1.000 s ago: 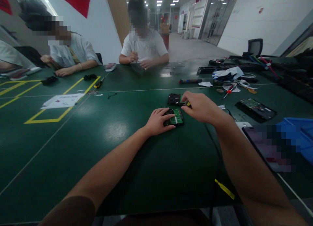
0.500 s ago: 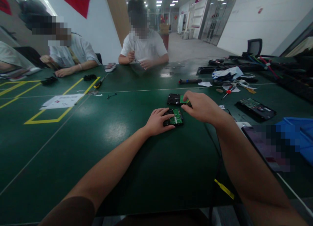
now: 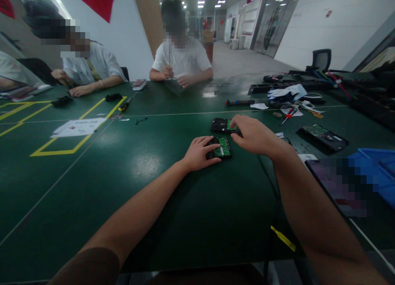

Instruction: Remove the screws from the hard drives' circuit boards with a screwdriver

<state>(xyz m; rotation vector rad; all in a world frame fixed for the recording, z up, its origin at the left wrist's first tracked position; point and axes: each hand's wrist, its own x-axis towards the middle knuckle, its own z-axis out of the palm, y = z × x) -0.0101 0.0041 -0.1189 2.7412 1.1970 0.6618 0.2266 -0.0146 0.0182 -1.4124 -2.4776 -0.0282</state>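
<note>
Two black hard drives with green circuit boards lie on the green table in front of me. My left hand (image 3: 202, 153) rests on the nearer drive (image 3: 224, 147), its fingers spread over the left part and lower edge. Just behind it is the farther drive (image 3: 219, 125), partly covered by my right hand (image 3: 251, 133). The thumb and index finger of that hand are bent towards each other at the drive's right end; what lies between them is too dark and small to make out. A third drive (image 3: 324, 137) lies apart on the right.
A phone (image 3: 333, 186) and a blue bin (image 3: 378, 165) are at the right. Behind my right hand lie a dark cylindrical tool (image 3: 240, 102), a red screwdriver (image 3: 287, 117) and gloves (image 3: 286, 93). A paper sheet (image 3: 78, 127) lies left. Two people sit across the table.
My right hand has shifted very slightly at the farther drive. My left hand stays in place on the nearer one.
</note>
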